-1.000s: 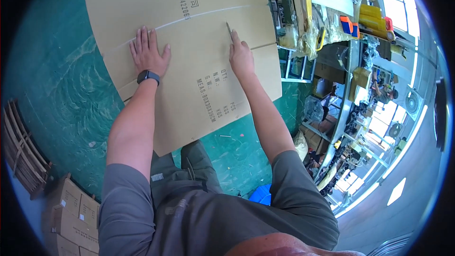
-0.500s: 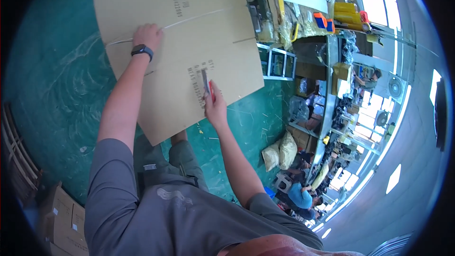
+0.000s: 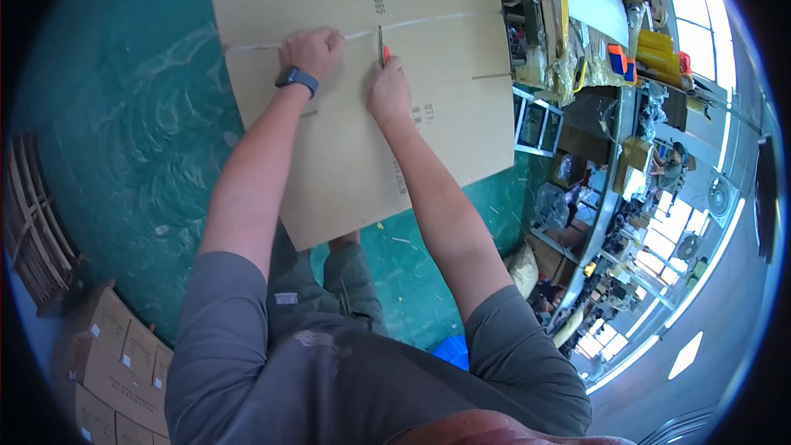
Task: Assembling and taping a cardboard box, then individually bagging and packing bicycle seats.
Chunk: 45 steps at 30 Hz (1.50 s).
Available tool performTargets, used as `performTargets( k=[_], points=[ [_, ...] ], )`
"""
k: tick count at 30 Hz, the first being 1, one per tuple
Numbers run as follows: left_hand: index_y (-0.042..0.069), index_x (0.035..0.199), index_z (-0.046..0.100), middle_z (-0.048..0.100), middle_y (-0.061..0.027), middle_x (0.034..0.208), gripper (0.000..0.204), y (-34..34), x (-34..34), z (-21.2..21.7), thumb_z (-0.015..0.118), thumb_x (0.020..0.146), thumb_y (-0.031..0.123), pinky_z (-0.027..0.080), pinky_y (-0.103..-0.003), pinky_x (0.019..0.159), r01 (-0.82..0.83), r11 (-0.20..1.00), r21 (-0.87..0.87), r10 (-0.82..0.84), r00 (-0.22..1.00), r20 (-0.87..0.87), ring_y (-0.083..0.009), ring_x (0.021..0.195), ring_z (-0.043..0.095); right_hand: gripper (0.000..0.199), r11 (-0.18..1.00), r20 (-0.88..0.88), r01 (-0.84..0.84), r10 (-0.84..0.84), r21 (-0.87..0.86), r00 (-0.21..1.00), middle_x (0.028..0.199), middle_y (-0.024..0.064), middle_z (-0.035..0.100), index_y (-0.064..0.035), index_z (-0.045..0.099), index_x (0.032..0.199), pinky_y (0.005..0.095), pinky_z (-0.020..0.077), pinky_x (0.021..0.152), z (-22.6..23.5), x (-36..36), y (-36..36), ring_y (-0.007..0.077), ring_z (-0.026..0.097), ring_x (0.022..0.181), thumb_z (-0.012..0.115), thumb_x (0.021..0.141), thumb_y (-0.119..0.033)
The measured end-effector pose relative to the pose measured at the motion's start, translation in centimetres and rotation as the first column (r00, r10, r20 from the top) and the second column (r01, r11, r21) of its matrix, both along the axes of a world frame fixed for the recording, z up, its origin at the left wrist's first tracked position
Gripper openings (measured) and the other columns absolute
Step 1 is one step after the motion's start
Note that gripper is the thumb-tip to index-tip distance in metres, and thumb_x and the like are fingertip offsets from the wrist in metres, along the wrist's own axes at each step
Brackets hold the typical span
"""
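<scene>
A large flat brown cardboard stack or carton (image 3: 445, 124) with dark print lies in front of my legs. A thin white strap (image 3: 437, 21) runs across it from side to side. My left hand (image 3: 313, 53), with a dark watch on its wrist, rests on the cardboard with curled fingers closed on the strap. My right hand (image 3: 390, 89) grips a box cutter (image 3: 384, 53) with a red part showing. Its grey end points away from me and meets the strap, just right of my left hand.
A cluttered workbench (image 3: 597, 0) with yellow rolls and an orange-and-blue tool stands at the right. A metal frame (image 3: 538, 122) is beside the cardboard. Stacked cartons (image 3: 124, 354) sit at lower left, below a slatted rack (image 3: 33, 214). A person (image 3: 671, 166) is at far right.
My right hand has moved the box cutter away from me, up to the strap. My left hand has curled on the strap. The whole view has shifted, with the cardboard now further right.
</scene>
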<state>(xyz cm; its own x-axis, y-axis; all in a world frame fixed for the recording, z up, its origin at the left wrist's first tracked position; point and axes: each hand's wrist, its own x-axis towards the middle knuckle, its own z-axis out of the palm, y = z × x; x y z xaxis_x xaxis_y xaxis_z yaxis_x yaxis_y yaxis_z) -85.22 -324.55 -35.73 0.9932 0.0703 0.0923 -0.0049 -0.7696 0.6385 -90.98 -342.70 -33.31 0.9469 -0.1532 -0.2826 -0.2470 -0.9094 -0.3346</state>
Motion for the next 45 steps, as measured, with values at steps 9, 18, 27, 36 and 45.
performTargets(
  k=[9,18,27,36,45],
  points=[
    [0.014,0.069,0.071,0.066,-0.0150,0.066,0.049,0.5,-0.2,-0.8,0.061,0.094,0.055,0.049,-0.052,0.058,0.004,0.999,-0.049,0.000,0.998,0.067,-0.0397,0.065,0.065,0.027,0.994,-0.031,-0.095,0.093,-0.063,0.995,0.104,0.0347,0.066,0.0048,0.040,0.114,0.0551,0.0578,0.084,1.5,-1.2,-0.6,0.0496,0.069,0.096,0.048,0.106,-0.020],
    [0.008,0.071,0.071,0.066,-0.0173,0.067,0.059,1.2,0.1,-3.4,0.059,0.097,0.060,0.047,-0.049,0.058,-0.127,0.964,-0.235,0.140,0.989,0.039,-0.0389,0.063,0.065,0.027,0.984,-0.183,-0.105,0.077,-0.144,0.980,0.112,0.0279,0.067,0.0018,0.043,0.121,0.0472,0.0618,0.084,3.0,-1.9,-0.3,0.0405,0.073,0.100,0.052,0.105,-0.017],
    [0.009,0.067,0.057,0.063,-0.0144,0.067,0.052,0.5,-2.0,-0.8,0.070,0.093,0.052,0.049,-0.051,0.061,0.156,0.983,-0.095,-0.137,0.974,0.179,-0.0390,0.070,0.063,0.033,0.988,0.011,0.072,-0.074,0.138,0.997,0.111,0.0323,0.066,0.0012,0.047,0.125,0.0564,0.0532,0.087,3.7,-6.0,-3.4,0.0516,0.066,0.102,0.051,0.107,-0.026],
    [0.007,0.149,0.048,0.043,-0.0236,0.158,0.082,3.6,-9.5,3.4,0.084,0.080,0.032,0.030,-0.055,0.123,0.169,0.973,0.156,-0.192,0.970,0.152,-0.0422,0.148,0.038,0.038,0.890,-0.097,0.452,-0.445,0.064,0.890,0.104,0.0269,0.070,-0.0065,0.059,0.127,0.0549,0.0519,0.084,12.6,-42.7,-13.3,0.0494,0.067,0.101,0.063,0.102,-0.035],
    [-0.011,0.143,0.041,0.060,-0.0306,0.137,0.091,2.6,-37.1,-3.3,0.089,0.079,0.033,0.050,-0.050,0.107,-0.530,0.791,-0.308,0.340,0.797,-0.498,-0.0425,0.124,0.062,0.025,-0.119,-0.396,0.990,-0.908,-0.070,-0.137,0.090,0.0105,0.071,-0.0199,0.072,0.117,0.0451,0.0541,0.075,1.7,-81.5,-25.9,0.0295,0.065,0.078,0.060,0.098,-0.030]
  ],
)
